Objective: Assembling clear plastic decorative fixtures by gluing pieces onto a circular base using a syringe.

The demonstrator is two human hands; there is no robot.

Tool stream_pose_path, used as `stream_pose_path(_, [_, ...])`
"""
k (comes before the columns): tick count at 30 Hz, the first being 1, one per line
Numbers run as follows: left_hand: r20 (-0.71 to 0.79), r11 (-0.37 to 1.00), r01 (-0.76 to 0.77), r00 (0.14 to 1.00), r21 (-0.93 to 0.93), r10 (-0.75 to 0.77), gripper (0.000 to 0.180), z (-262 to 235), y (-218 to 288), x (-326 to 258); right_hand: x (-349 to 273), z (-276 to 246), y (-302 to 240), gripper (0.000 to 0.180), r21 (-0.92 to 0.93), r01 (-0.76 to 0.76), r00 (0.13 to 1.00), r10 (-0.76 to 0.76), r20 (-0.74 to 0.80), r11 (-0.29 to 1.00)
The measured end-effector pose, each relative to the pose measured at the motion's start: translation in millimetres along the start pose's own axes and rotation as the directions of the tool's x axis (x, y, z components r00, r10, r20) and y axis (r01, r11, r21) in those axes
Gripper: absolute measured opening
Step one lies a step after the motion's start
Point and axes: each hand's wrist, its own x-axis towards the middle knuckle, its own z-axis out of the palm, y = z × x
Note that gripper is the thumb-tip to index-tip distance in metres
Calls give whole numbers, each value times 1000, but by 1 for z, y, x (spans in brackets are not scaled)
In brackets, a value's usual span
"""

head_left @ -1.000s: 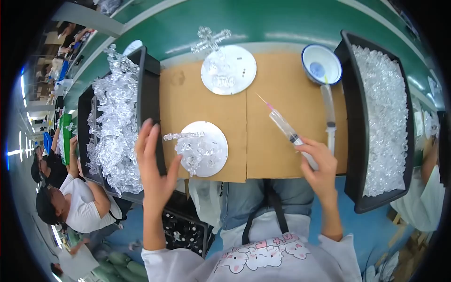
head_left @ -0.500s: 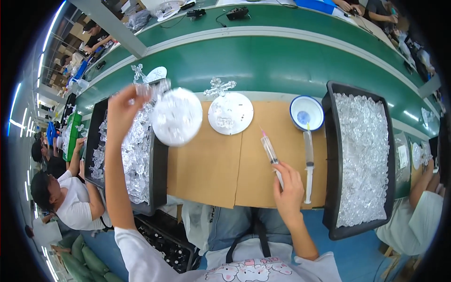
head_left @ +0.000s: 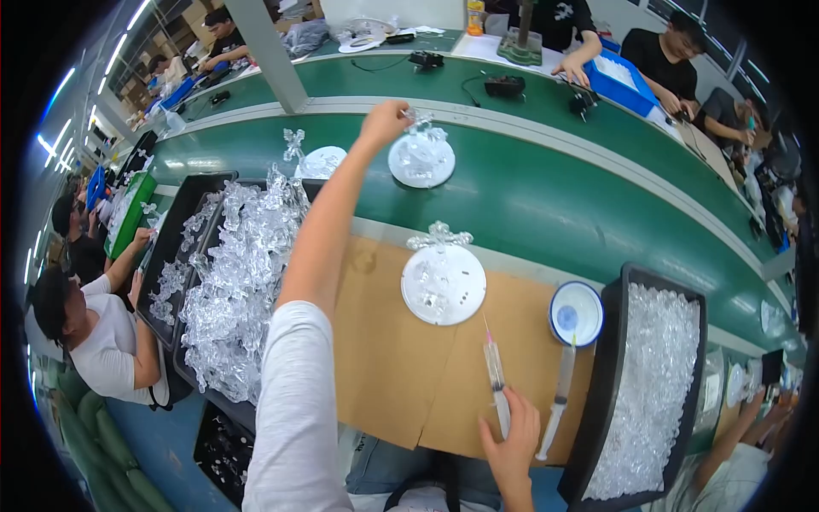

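Note:
At the far side, my left hand (head_left: 386,124) pinches a clear cross-shaped plastic piece (head_left: 420,119) at the edge of a round white plate (head_left: 422,175). The plate is over the green surface; whether it rests there I cannot tell. My right hand (head_left: 512,439) is closed round the lower end of a syringe (head_left: 494,367) with a pink-based needle, pointing away from me. Between the hands, another round white plate (head_left: 467,286) lies on the cardboard, bearing small dark marks, with a clear cross (head_left: 438,237) at its far edge.
A second syringe (head_left: 566,375) leans its tip into a blue-rimmed white bowl (head_left: 559,317). Black bins of clear plastic pieces stand right (head_left: 607,375) and left (head_left: 192,181). Another plate (head_left: 324,160) with a cross lies far left. Co-workers sit around.
My left hand has carried the cross and its white plate from above the left bin, away and rightward, to over the green surface. The right hand keeps the syringe. The view has shifted.

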Motion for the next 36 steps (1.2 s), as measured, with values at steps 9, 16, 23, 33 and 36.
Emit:
stream_pose_path(9, [-345, 665, 417, 906, 620, -246, 51, -95, -68, -37, 0, -19, -10, 63, 85, -112, 991, 105, 87, 990])
stream_pose_path(16, [-295, 844, 450, 882, 294, -367, 24, -99, -108, -36, -14, -26, -10, 60, 22, -40, 995, 42, -86, 999])
stream_pose_path(23, [-231, 889, -194, 922, 414, 309, 21, -200, 55, -71, -40, -36, -25, 54, 159, -56, 991, 75, -112, 986])
stream_pose_path(33, [457, 995, -95, 885, 2, 84, 23, -162, 91, -313, -63, -35, -36, 50, 223, 58, 993, -33, -115, 973])
stream_pose_path(36, [535, 994, -58, 839, -96, 100, 32, -178, 72, -320, -72, -34, -35, 48, 208, 59, 994, -38, -103, 976])
